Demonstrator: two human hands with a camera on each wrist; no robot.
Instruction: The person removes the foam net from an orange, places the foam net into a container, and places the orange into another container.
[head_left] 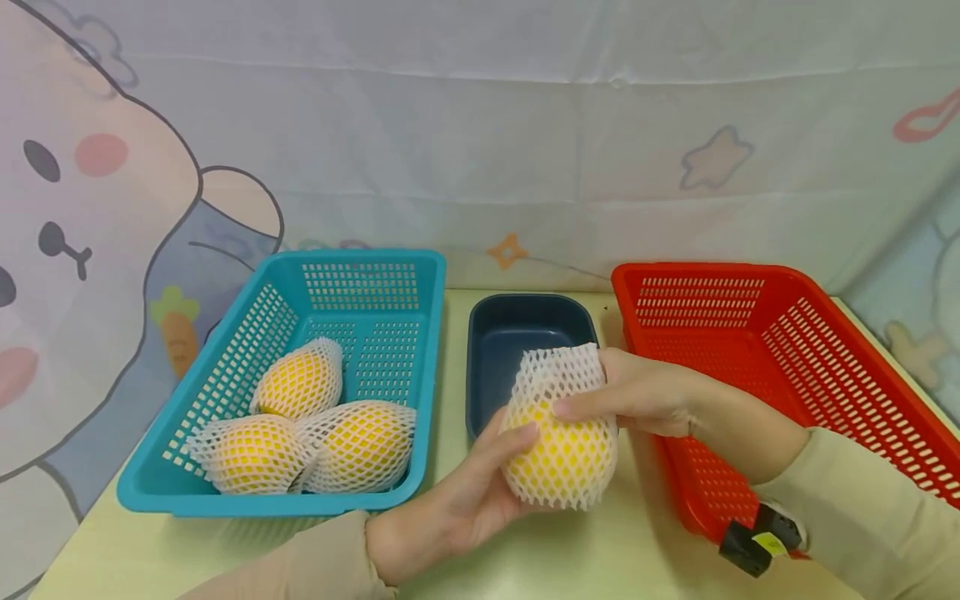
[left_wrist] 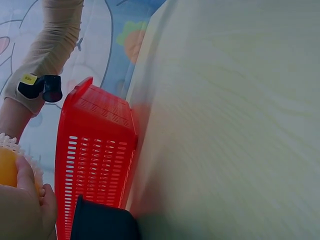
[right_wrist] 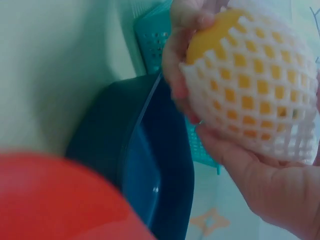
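Both hands hold a yellow fruit [head_left: 562,458] in a white foam net sleeve, raised over the table in front of the navy bin. My left hand [head_left: 476,496] cups it from below and the left, its thumb lying across the net. On the upper right side, my right hand [head_left: 651,393] grips the sleeve, thumb in front and its other fingers mostly hidden behind. In the right wrist view, bare yellow skin of the fruit [right_wrist: 212,42] shows past the net's edge, by the left hand [right_wrist: 180,55]. The fruit's exact kind is unclear.
A teal basket [head_left: 429,392] at left holds three netted yellow fruits [head_left: 258,454]. The navy bin [head_left: 480,375] stands in the middle, partly hidden by the hands. At right is a red basket [head_left: 652,312], its near side under the right forearm. A printed cloth [head_left: 525,150] hangs behind.
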